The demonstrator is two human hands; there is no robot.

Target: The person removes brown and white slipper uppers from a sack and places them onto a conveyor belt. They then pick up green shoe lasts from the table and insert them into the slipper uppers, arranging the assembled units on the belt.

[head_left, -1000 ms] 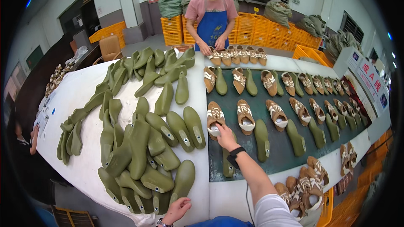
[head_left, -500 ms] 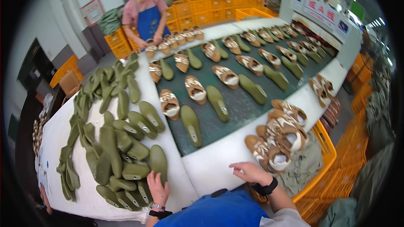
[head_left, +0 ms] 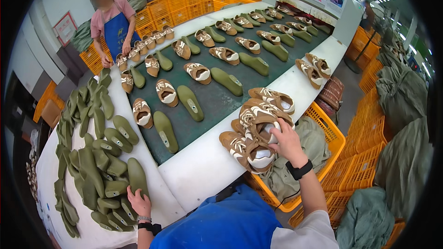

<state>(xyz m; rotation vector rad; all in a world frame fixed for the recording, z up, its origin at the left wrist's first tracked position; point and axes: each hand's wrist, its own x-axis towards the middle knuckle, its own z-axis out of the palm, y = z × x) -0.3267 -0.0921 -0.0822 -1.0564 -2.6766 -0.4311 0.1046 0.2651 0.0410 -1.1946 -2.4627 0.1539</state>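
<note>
My left hand rests with spread fingers at the near end of a green shoe last, on the right edge of the pile of lasts. My right hand has its fingers and thumb closed at the heel collar of a brown and white sneaker. That sneaker sits in a cluster of similar ones on the white ledge. Below it, nearest me, lies another sneaker, its opening facing my side. My palm hides part of the gripped heel.
A dark green conveyor belt carries rows of sneakers and lasts toward a machine. An orange crate with grey-green cloth stands right of the ledge. Across the table, a person in a blue apron handles sneakers. More crates line the right side.
My right hand has moved from above the white ledge onto a sneaker's heel and closed on it. The view has shifted right. My left hand stays at the same last.
</note>
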